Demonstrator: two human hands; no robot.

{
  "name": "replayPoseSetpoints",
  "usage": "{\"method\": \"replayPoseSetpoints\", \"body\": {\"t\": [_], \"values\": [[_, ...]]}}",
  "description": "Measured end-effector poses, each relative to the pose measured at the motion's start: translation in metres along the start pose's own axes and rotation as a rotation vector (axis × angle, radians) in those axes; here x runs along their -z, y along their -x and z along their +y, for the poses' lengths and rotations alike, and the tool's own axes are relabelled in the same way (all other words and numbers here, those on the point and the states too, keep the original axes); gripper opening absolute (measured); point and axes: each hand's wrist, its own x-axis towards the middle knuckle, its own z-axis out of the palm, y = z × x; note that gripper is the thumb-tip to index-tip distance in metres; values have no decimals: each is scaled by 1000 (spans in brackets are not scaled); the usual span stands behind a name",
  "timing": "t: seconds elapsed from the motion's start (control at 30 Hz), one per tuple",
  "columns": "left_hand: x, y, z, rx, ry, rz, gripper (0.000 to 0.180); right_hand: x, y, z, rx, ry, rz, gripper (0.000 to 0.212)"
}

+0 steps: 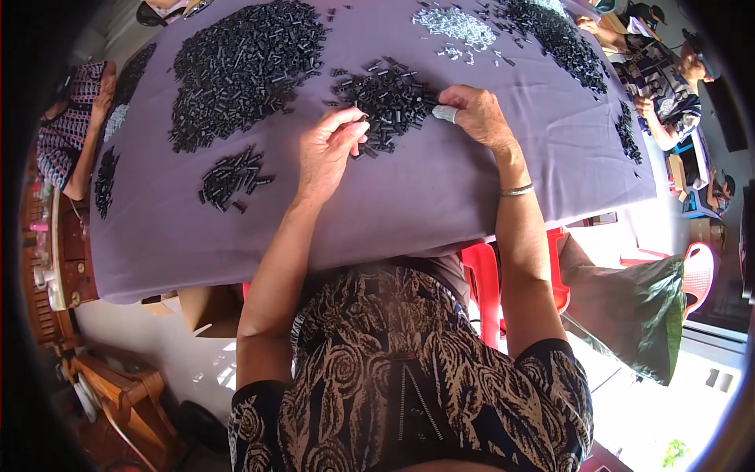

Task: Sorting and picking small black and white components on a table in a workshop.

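My left hand is held over the tablecloth at the near left edge of a pile of small black tube-shaped parts. Its thumb and fingers are pinched together on something tiny, too small to name. At the right edge of that pile is my right hand, fingers curled and closed. A pale grey covering or piece shows at its thumb; which of the two I cannot tell. Whatever its fingertips hold is hidden. A smaller heap of black parts lies left of my left hand.
A purple cloth covers the table. A large black heap lies far left, with silvery small parts and another black heap far right. People sit at both sides. Red plastic chairs stand under the near edge.
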Motion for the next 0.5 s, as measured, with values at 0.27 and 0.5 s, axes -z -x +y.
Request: {"method": "replayPoseSetpoints", "body": {"t": [0.27,0.5], "values": [[5,0,-1,-10,25,17,18,2,2,-6,107,-23,-111,15],[1,2,1,-3,38,-34,15,3,7,-15,87,36,-119,10]]}}
